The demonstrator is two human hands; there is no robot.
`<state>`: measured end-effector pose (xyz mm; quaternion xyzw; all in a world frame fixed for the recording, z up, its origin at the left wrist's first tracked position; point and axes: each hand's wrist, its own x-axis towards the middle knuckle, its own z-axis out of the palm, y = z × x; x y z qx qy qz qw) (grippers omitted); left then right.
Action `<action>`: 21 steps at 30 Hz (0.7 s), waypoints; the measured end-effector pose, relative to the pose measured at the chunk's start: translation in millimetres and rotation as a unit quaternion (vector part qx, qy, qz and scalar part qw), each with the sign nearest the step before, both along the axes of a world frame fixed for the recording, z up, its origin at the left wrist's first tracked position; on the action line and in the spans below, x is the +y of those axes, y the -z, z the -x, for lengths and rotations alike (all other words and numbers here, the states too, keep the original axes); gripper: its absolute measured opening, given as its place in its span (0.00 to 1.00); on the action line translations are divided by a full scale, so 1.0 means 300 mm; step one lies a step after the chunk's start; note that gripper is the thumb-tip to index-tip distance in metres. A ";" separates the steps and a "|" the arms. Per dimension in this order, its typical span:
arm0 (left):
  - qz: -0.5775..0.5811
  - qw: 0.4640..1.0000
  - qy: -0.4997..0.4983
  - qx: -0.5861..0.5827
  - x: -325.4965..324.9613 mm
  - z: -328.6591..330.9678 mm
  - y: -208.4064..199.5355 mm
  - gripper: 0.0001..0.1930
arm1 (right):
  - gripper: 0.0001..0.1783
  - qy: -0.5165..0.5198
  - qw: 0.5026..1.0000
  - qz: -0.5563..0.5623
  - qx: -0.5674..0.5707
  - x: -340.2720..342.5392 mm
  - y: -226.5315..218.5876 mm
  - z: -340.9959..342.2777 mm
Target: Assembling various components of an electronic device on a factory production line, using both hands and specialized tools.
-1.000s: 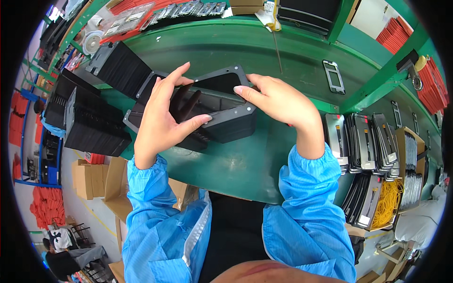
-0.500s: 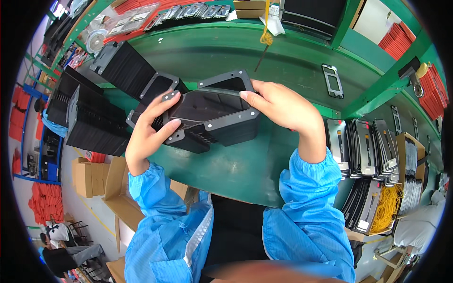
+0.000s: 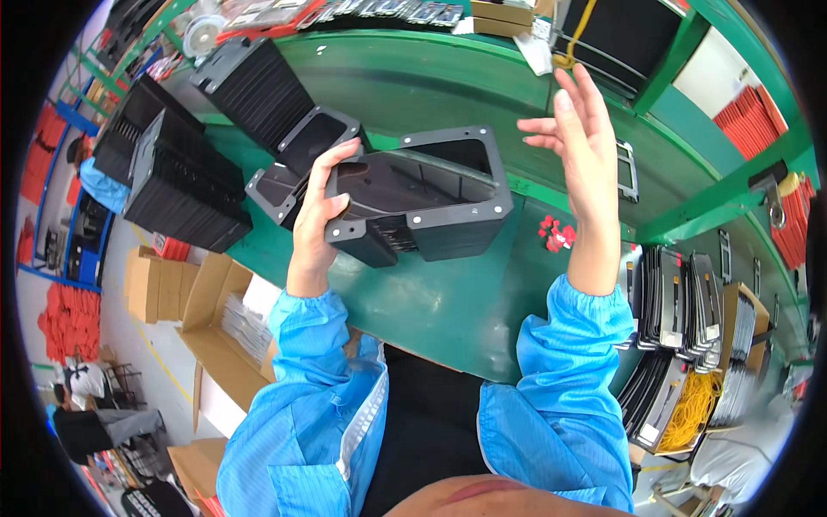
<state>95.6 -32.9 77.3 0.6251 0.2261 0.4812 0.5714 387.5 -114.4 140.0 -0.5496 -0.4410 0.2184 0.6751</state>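
1. One glossy dark panel (image 3: 405, 178) slants across the seven-o'clock black stack (image 3: 369, 247) and the four-o'clock grey-rimmed stack (image 3: 465, 239), clock centred on the panel. All sit over the green bench (image 3: 413, 319).
2. Risk, slip: only the nine-o'clock end is held. A loosened thumb could let the panel slide or swing, its three-o'clock end having no hand on it.
3. Risk, scuffing: the panel overlaps the four-o'clock rim; dragging it toward nine could rub its face or catch an edge. Whether they touch is unclear.
4. Risk, toppling: a hard pull might tilt the seven-o'clock stack and spread its layers, or nudge the tall black stack (image 3: 258, 95) at ten.
5. Left hand (image 3: 316, 222): thumb and fingers clasp the grey-cornered nine-o'clock end, thumb nearer, fingers over the far side. Cannot tell whether they grip the panel alone or layers beneath too.
6. Right hand (image 3: 590, 164): raised at two o'clock, fingers spread and free of anything, well apart from the panel. Small red pieces (image 3: 556, 236) lie below that wrist, at four.
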 end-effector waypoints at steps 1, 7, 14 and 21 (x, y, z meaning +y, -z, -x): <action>-0.007 1.000 -0.010 0.002 0.004 -0.006 -0.010 0.30 | 0.38 -0.024 0.995 -0.075 0.053 0.022 -0.004 0.017; -0.020 1.000 0.002 -0.007 0.031 0.019 0.009 0.25 | 0.25 -0.381 0.898 -0.139 0.168 -0.062 -0.048 0.120; -0.143 0.989 0.019 -0.007 0.064 0.041 0.069 0.29 | 0.17 -0.447 0.868 0.012 -0.218 -0.101 -0.083 0.268; -0.223 0.972 0.032 0.058 0.100 0.073 0.046 0.39 | 0.17 -0.439 0.833 -0.013 -0.337 -0.109 -0.020 0.340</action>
